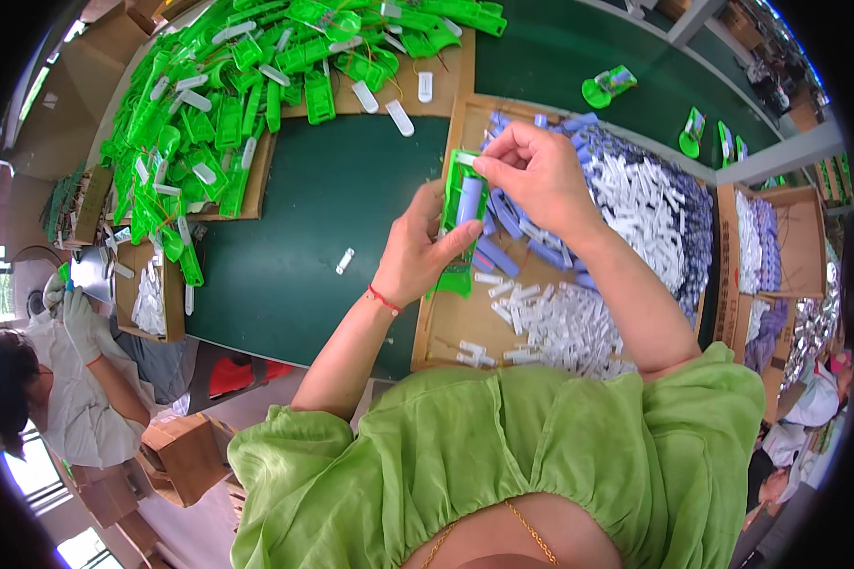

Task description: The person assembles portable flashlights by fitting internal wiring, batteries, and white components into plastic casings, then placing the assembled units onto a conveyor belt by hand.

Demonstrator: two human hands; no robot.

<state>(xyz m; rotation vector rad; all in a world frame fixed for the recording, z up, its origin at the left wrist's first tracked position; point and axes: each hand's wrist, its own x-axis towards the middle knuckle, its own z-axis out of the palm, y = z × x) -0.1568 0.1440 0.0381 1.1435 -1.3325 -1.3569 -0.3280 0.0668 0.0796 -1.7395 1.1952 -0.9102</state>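
While the left hand (pixel 417 251) grips a green plastic housing (pixel 462 216) from its left side, fingers curled round the back edge and thumb pressed along the front of the lower part, the right hand (pixel 531 171) works at the housing's top end, thumb and forefinger pinched together on a small white piece (pixel 467 160); the remaining fingers are loosely bent. A pale blue cylindrical cell (pixel 470 201) sits inside the housing. The housing is held above the near-left part of a shallow cardboard tray (pixel 436 332), clear of the heap of blue cells (pixel 517 237) and white clips (pixel 560 322) lying in it. Judged step: fitting the white piece at the housing's upper end, with the cell already seated. The next move seems to call for a steady left-hand hold and a small, accurate press from the pinching fingers, since the piece is tiny and the opening narrow. Long axis of the housing runs roughly 12 to 6 o'clock, leaning slightly toward 1; open face turned up to the camera, worked end pointing at 12. The cell lies parallel to that axis. At 10 to 11 o'clock across the dark green tabletop (pixel 323 218) lies a big pile of green housings (pixel 228 104). One loose white clip (pixel 345 261) lies on the tabletop at 9 o'clock of the left hand. Another person's gloved hand (pixel 78 322) works at far left.
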